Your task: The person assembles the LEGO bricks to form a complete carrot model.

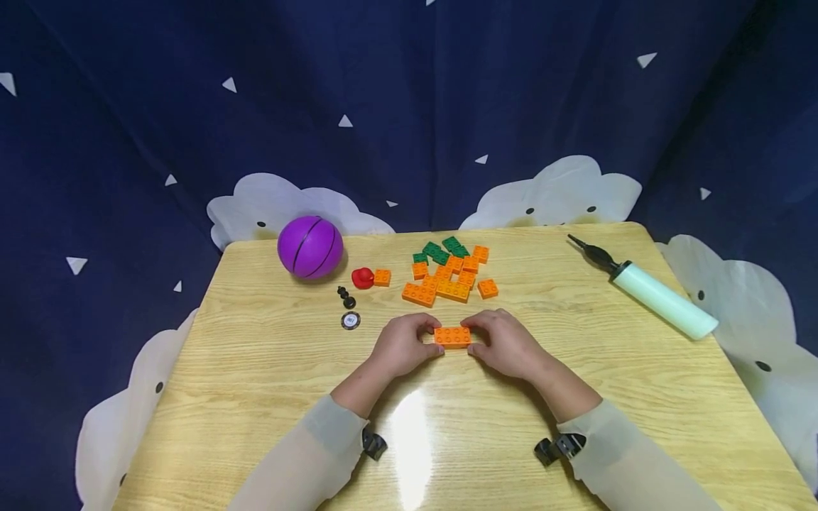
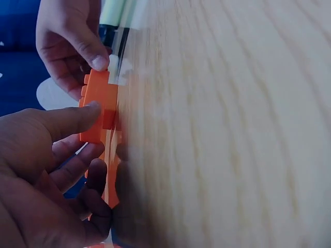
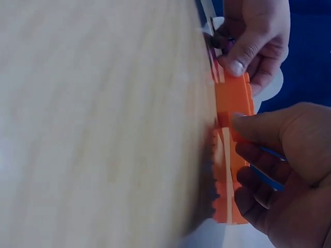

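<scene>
Orange eight-stud brick (image 1: 452, 336), probably light and rigid, suits end grips: left hand (image 1: 401, 344) pinches its left end, right hand (image 1: 507, 344) its right.

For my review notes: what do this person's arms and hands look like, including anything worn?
The left hand and right hand wear no gloves. The left sleeve and right sleeve are long and pale beige. A small black device shows at the left cuff and another at the right cuff.

A long orange brick (image 1: 452, 338), studs up in two rows, sits level atop a smaller orange block (image 2: 110, 101).
</scene>
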Demonstrator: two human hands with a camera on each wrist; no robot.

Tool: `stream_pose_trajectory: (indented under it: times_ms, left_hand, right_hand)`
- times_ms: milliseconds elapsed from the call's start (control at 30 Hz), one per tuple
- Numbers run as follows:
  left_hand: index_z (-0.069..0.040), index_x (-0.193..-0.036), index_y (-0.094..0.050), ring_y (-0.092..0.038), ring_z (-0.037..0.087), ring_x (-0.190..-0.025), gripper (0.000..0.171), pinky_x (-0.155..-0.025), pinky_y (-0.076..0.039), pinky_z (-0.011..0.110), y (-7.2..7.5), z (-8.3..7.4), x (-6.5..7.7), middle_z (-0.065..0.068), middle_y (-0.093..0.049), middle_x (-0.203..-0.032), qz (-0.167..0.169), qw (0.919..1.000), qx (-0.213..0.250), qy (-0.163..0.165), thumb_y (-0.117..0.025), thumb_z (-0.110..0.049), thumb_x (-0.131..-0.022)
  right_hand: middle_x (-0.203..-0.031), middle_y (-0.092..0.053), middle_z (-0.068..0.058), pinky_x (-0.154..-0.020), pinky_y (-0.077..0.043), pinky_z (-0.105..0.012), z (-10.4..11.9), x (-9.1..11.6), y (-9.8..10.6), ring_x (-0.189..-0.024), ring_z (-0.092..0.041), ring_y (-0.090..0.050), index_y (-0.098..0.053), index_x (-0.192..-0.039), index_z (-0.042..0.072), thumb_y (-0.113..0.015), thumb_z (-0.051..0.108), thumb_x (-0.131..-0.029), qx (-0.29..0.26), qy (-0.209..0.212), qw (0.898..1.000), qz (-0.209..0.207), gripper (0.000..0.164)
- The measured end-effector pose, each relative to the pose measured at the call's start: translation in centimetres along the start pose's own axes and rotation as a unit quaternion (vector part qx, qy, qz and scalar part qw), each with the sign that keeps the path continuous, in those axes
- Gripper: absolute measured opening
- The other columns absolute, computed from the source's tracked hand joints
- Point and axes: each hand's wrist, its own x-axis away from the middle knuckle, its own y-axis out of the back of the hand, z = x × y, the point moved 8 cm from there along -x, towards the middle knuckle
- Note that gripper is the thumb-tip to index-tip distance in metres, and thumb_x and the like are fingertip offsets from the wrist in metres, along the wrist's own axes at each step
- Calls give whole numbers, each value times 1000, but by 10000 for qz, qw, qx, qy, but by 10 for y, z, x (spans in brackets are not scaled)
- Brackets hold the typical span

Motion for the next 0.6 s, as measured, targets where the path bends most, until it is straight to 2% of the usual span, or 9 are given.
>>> stream_pose_trajectory:
  times_ms: [200, 400, 600]
  left_hand:
    - [-21, -117, -75, -64, 15, -93, 37, -86, -52, 36, 1, -1, 0, -2, -74, -106, -28, 10000, 79, -5, -89, -27, -83]
    - [-21, -117, -75, -62, 13, -89, 37, -83, -51, 34, 0, -1, 0, -3, -73, -105, -34, 10000, 91, -20, -89, -27, -83]
    - [-21, -117, -75, -61, 12, -87, 38, -82, -50, 34, 0, -1, 0, -3, -73, -105, -31, 10000, 84, -43, -89, -28, -82]
  right_hand:
    - [-126, -71, -11, -107, -47, -52, -5, -7, 6, -122, -33, -62, -70, -128, 4, -73, 5, -91, -182, -29, 9998, 65, 38]
    - [-119, -72, -9, -100, -52, -51, -13, -15, 11, -113, -29, -67, -72, -125, 5, -67, 9, -97, -360, -161, 9989, -263, 28]
    - [-114, -71, -10, -88, -55, -46, -18, -23, 14, -98, -24, -67, -72, -126, 6, -70, 15, -99, -494, -418, 9966, -515, 29]
